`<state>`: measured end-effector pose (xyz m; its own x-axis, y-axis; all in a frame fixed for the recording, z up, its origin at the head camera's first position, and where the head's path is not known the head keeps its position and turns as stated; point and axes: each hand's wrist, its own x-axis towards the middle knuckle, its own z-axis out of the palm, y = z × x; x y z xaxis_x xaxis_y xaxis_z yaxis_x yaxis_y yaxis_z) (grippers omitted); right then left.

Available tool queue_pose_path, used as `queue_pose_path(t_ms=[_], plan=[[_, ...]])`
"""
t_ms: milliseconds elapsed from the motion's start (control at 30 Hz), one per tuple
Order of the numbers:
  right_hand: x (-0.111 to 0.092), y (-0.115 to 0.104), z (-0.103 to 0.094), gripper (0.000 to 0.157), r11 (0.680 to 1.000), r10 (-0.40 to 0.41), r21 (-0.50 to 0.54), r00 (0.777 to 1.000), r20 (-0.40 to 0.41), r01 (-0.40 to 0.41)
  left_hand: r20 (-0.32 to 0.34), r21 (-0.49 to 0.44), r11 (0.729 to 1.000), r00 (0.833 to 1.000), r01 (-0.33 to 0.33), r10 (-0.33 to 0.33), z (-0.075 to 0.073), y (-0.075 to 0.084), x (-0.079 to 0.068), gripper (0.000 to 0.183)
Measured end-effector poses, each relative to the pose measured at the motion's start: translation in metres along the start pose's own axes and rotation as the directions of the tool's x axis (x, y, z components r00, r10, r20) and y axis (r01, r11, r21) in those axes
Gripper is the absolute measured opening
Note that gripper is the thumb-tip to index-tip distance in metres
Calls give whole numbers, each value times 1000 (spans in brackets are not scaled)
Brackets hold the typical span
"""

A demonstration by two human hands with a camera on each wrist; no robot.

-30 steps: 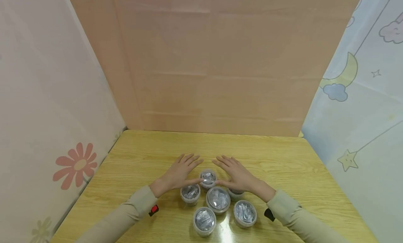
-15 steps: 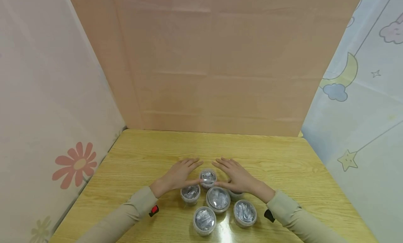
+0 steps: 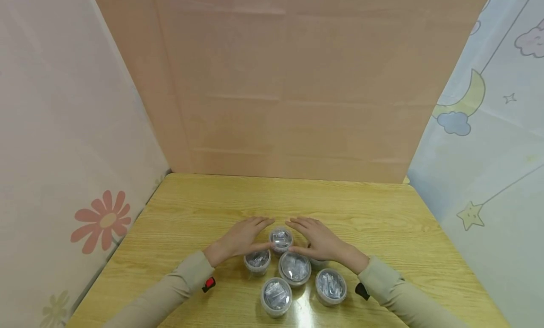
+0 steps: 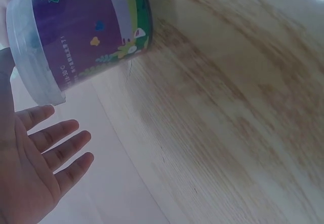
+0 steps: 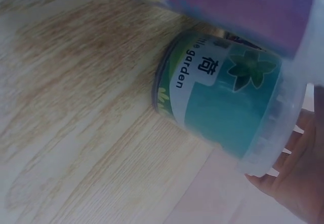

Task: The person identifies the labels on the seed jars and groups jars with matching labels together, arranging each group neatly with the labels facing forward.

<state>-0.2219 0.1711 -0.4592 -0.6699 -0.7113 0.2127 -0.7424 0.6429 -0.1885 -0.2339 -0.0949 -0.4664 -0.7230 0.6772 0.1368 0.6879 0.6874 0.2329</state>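
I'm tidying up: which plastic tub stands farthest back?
The plastic tub between the left hand and right hand; the other five all stand nearer the front.

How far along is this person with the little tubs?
Done, it seems: six tubs stand upright on the table. In hand: the left hand and right hand frame the farthest tub, fingers open, contact unclear. Left, perhaps: closing the gap that shows between the front left tub and front right tub.

Possibly a booth, printed sheets (image 3: pixel 497 153), table (image 3: pixel 204 202)
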Motion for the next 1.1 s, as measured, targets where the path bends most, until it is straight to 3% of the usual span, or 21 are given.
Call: queue_pose_path(t_ms=[633, 1100], plan=[[1, 0, 4, 71, 999, 41, 3, 998, 44, -41, 65, -46, 998, 997, 35, -32, 6, 3, 2, 77], [4, -2, 4, 68, 1000, 9, 3, 1000, 27, -9, 84, -63, 997, 995, 50, -45, 5, 5, 4, 76]])
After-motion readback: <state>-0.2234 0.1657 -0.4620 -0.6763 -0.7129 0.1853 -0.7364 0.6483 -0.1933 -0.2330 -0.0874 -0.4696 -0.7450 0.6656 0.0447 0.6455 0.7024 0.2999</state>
